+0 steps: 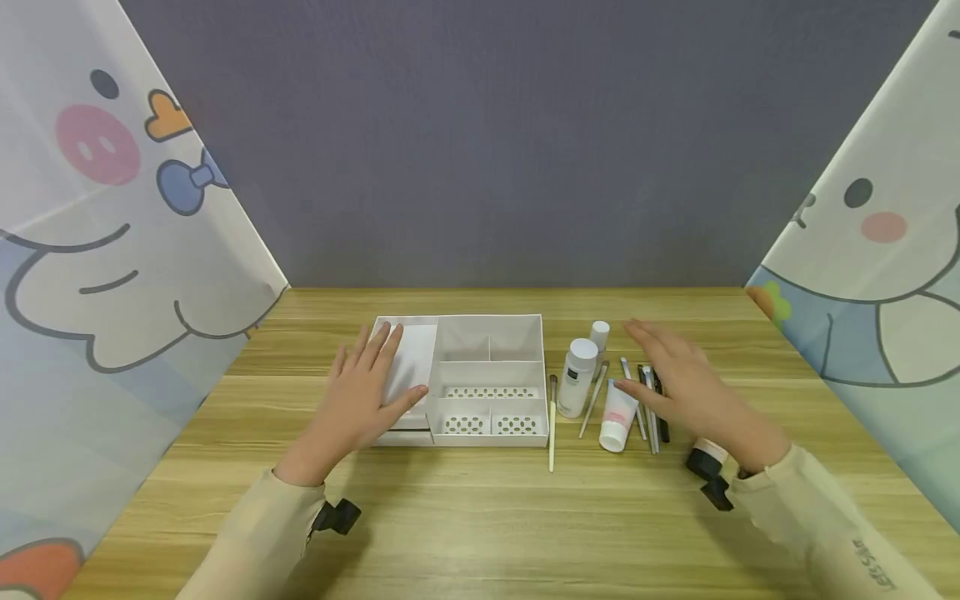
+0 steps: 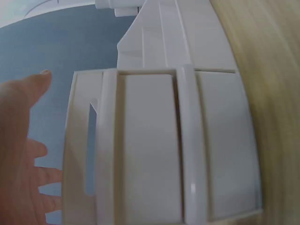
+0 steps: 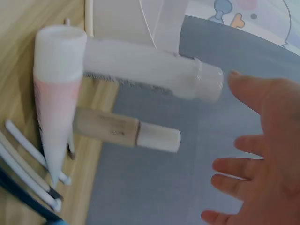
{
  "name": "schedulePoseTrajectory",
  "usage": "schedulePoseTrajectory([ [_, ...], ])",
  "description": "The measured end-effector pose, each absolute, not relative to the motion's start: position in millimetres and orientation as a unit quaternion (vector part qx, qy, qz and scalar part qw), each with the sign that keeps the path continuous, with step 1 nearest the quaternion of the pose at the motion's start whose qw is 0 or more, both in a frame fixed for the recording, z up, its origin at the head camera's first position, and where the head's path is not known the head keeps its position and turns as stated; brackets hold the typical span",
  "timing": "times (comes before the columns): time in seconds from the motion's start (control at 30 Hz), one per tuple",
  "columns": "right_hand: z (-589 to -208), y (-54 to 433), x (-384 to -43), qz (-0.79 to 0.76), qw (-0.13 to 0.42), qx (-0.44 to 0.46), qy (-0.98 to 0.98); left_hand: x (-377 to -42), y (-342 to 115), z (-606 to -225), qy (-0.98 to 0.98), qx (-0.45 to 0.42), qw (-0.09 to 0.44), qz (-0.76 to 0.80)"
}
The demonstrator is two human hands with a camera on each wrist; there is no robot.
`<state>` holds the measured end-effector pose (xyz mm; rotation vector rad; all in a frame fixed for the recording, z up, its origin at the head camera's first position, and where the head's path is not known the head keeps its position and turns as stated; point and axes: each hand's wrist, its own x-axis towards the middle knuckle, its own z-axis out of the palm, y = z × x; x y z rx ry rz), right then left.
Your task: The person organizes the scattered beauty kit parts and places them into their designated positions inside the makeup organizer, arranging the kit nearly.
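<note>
My left hand is over the left end of a white compartment organizer, its fingers spread and straight. In the left wrist view, that hand appears beside the organizer's drawer fronts, holding nothing. My right hand hovers above the cosmetics with fingers extended and thumb apart, also holding nothing. Near its thumb lies a pink-and-white squeeze tube. A tall white bottle and a smaller beige bottle with a white cap stand beyond the tube, beside the organizer.
A pale-handled makeup brush lies along the organizer's right side. Another brush is beside the white bottle, and several slim brushes lie under the right hand. A small black-and-beige round container sits near the right wrist. A grey wall bounds the wooden table.
</note>
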<state>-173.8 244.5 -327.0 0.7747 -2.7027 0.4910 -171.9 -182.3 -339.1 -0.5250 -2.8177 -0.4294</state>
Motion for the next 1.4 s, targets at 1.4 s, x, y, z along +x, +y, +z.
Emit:
schedulePoseTrajectory([
  [1.4,-369.9,191.8,-196.9,0.482,0.133,0.189,-0.845,-173.6,-230.2,-395.3,-0.874,-0.177,0.193,-0.41],
])
